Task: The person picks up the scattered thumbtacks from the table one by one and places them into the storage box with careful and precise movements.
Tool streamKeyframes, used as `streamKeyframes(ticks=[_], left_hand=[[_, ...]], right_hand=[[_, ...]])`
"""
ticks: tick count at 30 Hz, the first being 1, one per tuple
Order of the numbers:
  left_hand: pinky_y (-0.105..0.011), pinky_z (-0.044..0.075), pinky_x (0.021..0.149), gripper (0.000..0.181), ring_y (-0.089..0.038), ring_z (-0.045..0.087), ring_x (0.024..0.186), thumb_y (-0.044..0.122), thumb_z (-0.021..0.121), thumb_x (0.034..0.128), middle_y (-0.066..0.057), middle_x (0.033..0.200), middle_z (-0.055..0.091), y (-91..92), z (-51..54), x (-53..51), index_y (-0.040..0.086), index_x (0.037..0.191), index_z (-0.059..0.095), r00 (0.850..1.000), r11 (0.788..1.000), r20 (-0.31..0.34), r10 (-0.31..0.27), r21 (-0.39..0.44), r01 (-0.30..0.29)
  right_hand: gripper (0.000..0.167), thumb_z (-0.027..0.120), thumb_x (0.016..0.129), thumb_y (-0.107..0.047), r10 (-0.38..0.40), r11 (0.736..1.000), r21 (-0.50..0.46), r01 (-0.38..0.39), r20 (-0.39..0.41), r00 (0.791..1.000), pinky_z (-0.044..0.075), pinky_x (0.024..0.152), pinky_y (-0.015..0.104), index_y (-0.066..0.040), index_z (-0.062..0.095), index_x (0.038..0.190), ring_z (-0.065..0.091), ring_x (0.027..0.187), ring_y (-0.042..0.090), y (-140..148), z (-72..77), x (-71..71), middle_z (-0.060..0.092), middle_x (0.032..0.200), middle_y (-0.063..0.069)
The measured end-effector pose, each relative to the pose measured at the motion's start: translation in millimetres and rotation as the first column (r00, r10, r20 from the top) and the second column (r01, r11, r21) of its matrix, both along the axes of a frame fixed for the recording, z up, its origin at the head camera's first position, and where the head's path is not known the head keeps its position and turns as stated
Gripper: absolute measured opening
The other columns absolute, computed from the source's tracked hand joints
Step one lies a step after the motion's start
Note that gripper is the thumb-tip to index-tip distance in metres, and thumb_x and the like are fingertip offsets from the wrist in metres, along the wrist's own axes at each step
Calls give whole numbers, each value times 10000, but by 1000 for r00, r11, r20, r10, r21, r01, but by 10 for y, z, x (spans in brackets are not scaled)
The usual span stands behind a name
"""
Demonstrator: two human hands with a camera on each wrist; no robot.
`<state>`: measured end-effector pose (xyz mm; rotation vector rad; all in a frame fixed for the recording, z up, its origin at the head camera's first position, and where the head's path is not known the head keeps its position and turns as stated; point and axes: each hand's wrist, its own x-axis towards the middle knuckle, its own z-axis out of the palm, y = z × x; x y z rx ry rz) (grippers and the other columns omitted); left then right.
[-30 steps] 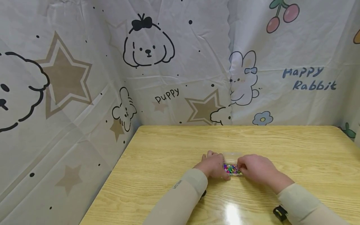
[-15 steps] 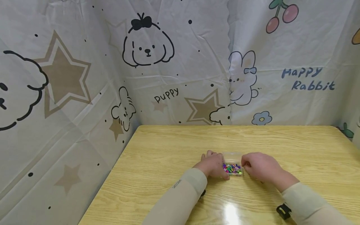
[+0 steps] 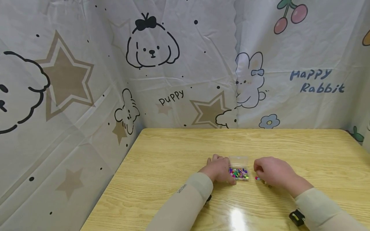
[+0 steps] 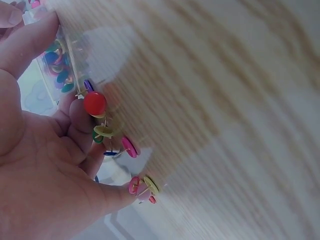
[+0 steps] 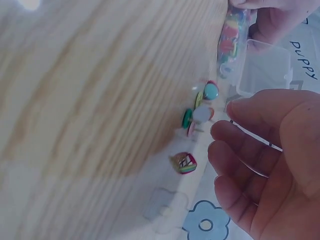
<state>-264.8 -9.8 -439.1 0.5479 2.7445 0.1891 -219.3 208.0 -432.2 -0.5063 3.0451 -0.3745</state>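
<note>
My left hand [image 3: 218, 170] holds the left side of a small clear plastic box [image 3: 239, 179] of colourful thumbtacks [image 3: 238, 172]. Its transparent lid [image 3: 238, 161] stands raised at the back. In the left wrist view, several loose thumbtacks [image 4: 95, 103] lie on the table close to the curled fingers [image 4: 80, 122]. My right hand [image 3: 273, 171] hovers right of the box, apart from it. Its fingers [image 5: 235, 155] are loosely bent, and no thing shows in them. Beneath it lie more loose thumbtacks [image 5: 202, 114] and a multicoloured piece [image 5: 185, 164] of unclear kind.
The wood-grain table [image 3: 173, 150] stretches away on all sides of the box. A white printed curtain [image 3: 173, 77] hangs behind and to the left. A black strap device [image 3: 297, 217] sits at the right wrist.
My right hand has moved from over the box's right end to the right. Loose thumbtacks on the table now show below it. The left hand and box have stayed put.
</note>
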Motion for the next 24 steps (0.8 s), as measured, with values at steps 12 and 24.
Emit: streamKeyframes(ticks=[12, 24], left_hand=[[-473, 193, 1189, 719, -186, 327, 1380, 573, 828, 769, 58, 1326, 569, -1, 16, 7, 209, 1327, 557, 1000, 1000, 1, 1, -10, -1], [-490, 199, 1186, 733, -205, 343, 1372, 567, 837, 764, 36, 1279, 587, 1, -3, 6, 191, 1329, 559, 1000, 1000, 2, -1, -3, 1]], right_hand=[[97, 713, 911, -128, 10, 1000, 2, -10, -26, 1000, 458, 618, 361, -192, 663, 858, 499, 688, 122, 131, -39, 16, 599, 794, -89], [122, 720, 896, -132, 0, 1000, 0, 0, 0, 1000, 440, 613, 355, -203, 651, 824, 483, 670, 129, 138, -87, 7, 565, 764, -84]])
